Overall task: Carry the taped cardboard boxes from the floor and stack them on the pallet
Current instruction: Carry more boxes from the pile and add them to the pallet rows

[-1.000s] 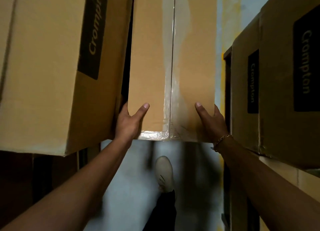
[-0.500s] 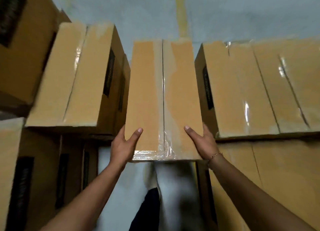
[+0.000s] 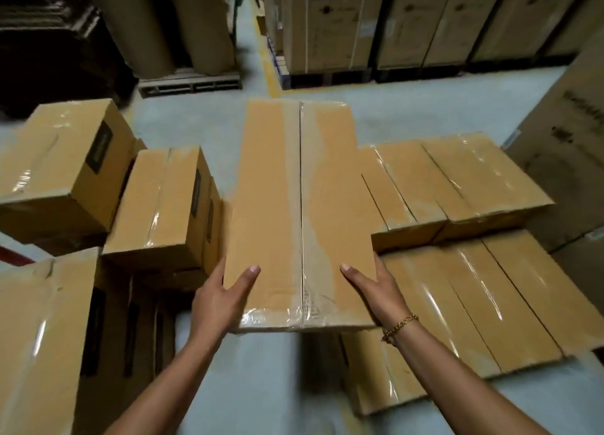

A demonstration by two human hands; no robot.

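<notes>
We hold one taped cardboard box [image 3: 300, 212] level above the floor [image 3: 202, 130], between our two hands. Our left hand [image 3: 222, 299] grips its near left corner and our right hand [image 3: 372, 291] its near right corner, each thumb on top. Three taped boxes [image 3: 163, 206] sit just left of it. A two-tier stack [image 3: 474, 304] sits just right. One bracelet [image 3: 400, 326] circles the right wrist.

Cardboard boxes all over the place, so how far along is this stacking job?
Looks partway. Neat stepped rows of taped boxes on the right seem already stacked, though what they rest on is hidden. In hand: one long box, gripped at its near corners by the left hand and right hand. Left to do, probably: the jumbled boxes on the left.
</notes>
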